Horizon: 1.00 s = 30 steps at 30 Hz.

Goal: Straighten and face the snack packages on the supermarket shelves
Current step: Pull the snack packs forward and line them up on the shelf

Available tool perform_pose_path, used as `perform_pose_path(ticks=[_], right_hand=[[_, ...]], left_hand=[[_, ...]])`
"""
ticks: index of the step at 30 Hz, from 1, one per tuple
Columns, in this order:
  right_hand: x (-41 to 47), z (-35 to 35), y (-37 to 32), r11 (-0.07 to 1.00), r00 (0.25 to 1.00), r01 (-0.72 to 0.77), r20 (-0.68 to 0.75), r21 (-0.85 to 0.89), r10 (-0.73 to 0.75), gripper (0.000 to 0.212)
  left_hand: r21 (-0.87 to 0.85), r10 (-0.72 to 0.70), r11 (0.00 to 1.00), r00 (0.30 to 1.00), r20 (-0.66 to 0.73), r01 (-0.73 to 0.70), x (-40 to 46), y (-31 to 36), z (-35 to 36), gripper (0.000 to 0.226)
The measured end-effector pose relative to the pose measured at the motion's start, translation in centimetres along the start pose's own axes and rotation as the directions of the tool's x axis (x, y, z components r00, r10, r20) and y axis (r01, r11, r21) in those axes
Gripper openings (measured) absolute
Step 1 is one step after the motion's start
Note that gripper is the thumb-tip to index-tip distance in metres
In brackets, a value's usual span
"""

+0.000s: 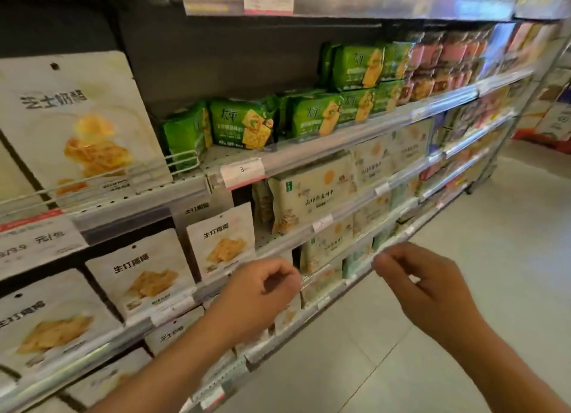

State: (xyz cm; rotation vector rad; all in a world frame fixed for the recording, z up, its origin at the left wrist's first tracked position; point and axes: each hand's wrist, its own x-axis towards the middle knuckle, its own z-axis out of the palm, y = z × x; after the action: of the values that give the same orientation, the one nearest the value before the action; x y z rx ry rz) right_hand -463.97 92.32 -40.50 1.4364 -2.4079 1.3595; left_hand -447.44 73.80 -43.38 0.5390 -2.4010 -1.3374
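Both hands, left hand (262, 292) and right hand (423, 284), are held loosely curled, gripping nothing, before the shelf rail (336, 227); green cracker packs (244, 123) are stacked above.

Supermarket shelves (309, 157) run from nine o'clock back toward two o'clock, above a pale tiled floor (463, 258) at four o'clock. Green cracker packs (244, 125) sit near centre, some tilted, others stacked two high toward one o'clock. White pouches (77, 119) stand at nine and eight o'clock. The left hand (259, 292) and right hand (429, 286) hover at six o'clock with loosely curled fingers, holding nothing.
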Motion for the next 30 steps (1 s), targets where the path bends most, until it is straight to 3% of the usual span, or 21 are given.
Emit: perform_pose_path(ticks=[3,7,11,14,16,18,20,23,27,30], right_hand=[[6.0,-0.3,0.7,0.992,0.992,0.108,0.052,0.058,-0.111,0.024],[13.6,1.7,0.1,0.967,0.964,0.236,0.098,0.098,-0.246,0.006],[21.4,4.2,-1.7,0.915,0.903,0.404,0.157,0.009,-0.401,0.029],[27.0,5.5,-3.8,0.829,0.83,0.551,0.167,-0.093,-0.533,0.037],[30.5,6.2,-5.0,0.76,0.776,0.626,0.235,-0.175,-0.586,0.045],[33.6,7.0,-5.9,0.714,0.752,0.649,0.365,-0.263,-0.549,0.056],[35.7,7.8,-6.3,0.689,0.737,0.652,0.478,-0.316,-0.478,0.064],[37.6,9.2,-6.2,0.65,0.668,0.696,0.607,-0.306,-0.43,0.067],[39.0,10.3,-5.7,0.618,0.591,0.742,0.689,-0.261,-0.419,0.058],[39.9,10.3,-5.1,0.617,0.55,0.763,0.694,-0.192,-0.465,0.051]], left_hand=[[-0.016,-0.018,1.0,0.989,-0.147,0.016,-0.1,0.7,-0.9,0.015],[0.017,-0.076,0.996,0.933,-0.353,0.088,0.6,1.0,-3.1,0.012],[0.277,0.025,0.95,0.853,-0.521,0.141,4.2,2.3,-7.6,0.01],[0.601,0.28,0.793,0.816,-0.506,0.101,8.1,4.5,-12.0,0.022],[0.718,0.338,0.684,0.818,-0.466,0.126,11.0,6.0,-14.6,0.028],[0.787,0.251,0.569,0.862,-0.441,0.237,13.8,6.8,-16.8,0.038],[0.85,0.097,0.387,0.901,-0.422,0.357,16.3,7.1,-18.3,0.05],[0.897,-0.106,0.158,0.91,-0.4,0.413,18.8,7.2,-19.7,0.049],[0.889,-0.303,0.018,0.849,-0.432,0.458,20.5,6.7,-20.3,0.041],[0.867,-0.364,0.077,0.824,-0.435,0.492,21.1,6.5,-20.2,0.041]])
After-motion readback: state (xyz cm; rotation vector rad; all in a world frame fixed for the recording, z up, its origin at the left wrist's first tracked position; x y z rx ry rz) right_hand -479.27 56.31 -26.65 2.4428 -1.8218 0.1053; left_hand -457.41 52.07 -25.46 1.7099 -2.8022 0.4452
